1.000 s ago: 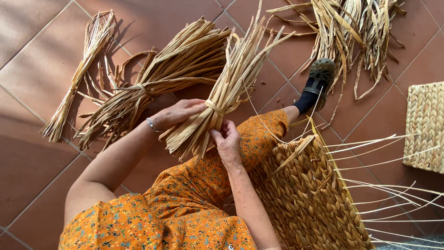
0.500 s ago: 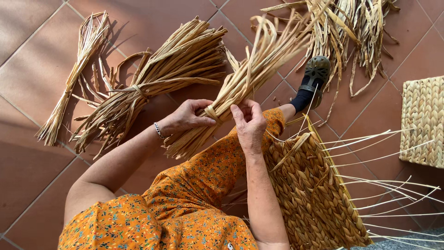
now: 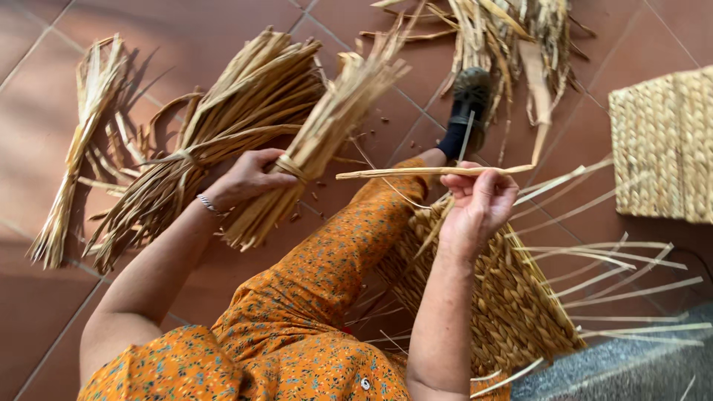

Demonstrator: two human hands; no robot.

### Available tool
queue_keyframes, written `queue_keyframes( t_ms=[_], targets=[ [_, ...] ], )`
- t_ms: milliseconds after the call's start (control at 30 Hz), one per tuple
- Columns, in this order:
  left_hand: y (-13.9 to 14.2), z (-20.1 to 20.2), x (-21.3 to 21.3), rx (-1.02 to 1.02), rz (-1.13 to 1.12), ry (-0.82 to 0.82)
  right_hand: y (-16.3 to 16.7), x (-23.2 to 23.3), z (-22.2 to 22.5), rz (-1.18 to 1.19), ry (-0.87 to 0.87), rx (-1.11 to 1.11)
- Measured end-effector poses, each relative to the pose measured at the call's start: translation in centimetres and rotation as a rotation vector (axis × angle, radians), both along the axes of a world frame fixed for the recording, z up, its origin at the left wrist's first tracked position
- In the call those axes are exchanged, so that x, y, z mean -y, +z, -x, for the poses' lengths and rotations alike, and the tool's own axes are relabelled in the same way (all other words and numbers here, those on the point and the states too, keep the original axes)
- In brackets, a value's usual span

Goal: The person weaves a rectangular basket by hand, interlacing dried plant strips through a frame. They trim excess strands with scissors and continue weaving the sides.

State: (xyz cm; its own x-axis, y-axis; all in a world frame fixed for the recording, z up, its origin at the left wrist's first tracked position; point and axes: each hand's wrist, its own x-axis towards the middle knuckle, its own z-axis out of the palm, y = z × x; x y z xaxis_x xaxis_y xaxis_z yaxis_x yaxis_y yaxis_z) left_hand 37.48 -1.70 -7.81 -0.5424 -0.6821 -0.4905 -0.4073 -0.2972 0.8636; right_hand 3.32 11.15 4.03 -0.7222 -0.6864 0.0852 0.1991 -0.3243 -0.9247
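My left hand (image 3: 249, 178) grips a tied bundle of dried straw leaves (image 3: 319, 141) at its binding, holding it slanted above the tiled floor. My right hand (image 3: 479, 204) pinches one long single straw strand (image 3: 416, 172) that lies nearly level between the two hands. Under my right forearm a partly woven straw mat (image 3: 512, 304) rests against my orange-clad leg (image 3: 334, 260), with loose strands (image 3: 616, 282) sticking out to the right.
Two more tied straw bundles (image 3: 223, 126) (image 3: 78, 148) lie on the terracotta tile floor (image 3: 186, 22) at left. A loose heap of straw (image 3: 512, 37) sits past my dark shoe (image 3: 469, 100). A finished woven piece (image 3: 665, 145) is at the right edge.
My right hand has drawn a single strand out of the bundle and moved right with it. My left hand stays on the bundle, which has shifted left and tilted lower.
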Motion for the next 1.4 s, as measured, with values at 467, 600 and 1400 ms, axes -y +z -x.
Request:
queue_keyframes(
  t_ms=[467, 600, 1400],
  targets=[
    [10.1, 10.0, -6.5, -0.427, 0.177, -0.384, 0.6, -14.8, -4.1, 0.067, -0.212, -0.015],
    [11.4, 14.4, -9.2, -0.435, 0.526, -0.554, 0.3, -21.4, -4.0, 0.112, -0.377, -0.042],
    [6.8, 29.3, -11.7, -0.358, 0.799, -0.512, -5.8, -19.1, 5.1, -0.568, -0.35, -0.991]
  ],
)
